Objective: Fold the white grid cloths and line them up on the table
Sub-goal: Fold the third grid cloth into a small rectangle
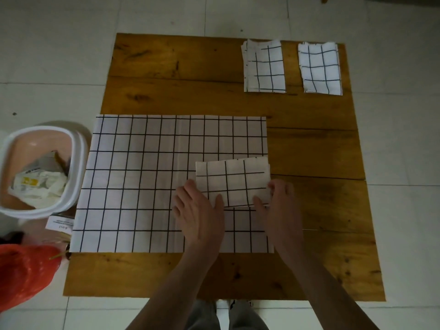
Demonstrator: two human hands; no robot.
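- Your left hand (200,210) lies flat on the big spread grid cloth (142,177), its fingers straight and close together, with the thumb touching the near left edge of the small folded cloth (232,182).
- Your right hand (273,201) holds the near right corner of this folded cloth; the fingers are curled over the edge and the thumb lies on top of the fabric.
- This folded cloth sits on the right part of the spread cloth, a little tilted, and its right edge is about level with the right edge of the spread cloth.
- That spread cloth covers the left and middle of the wooden table (321,163) and hangs a little over the left edge.
- At the far right of the table you have two more folded grid cloths side by side and apart from each other: the left one (264,66) and the right one (320,69).
- On the floor at the left of the table stands a white and pink bin (71,163) with crumpled paper inside.
- Near the bin, at the near left, lies a red plastic bag (21,270).
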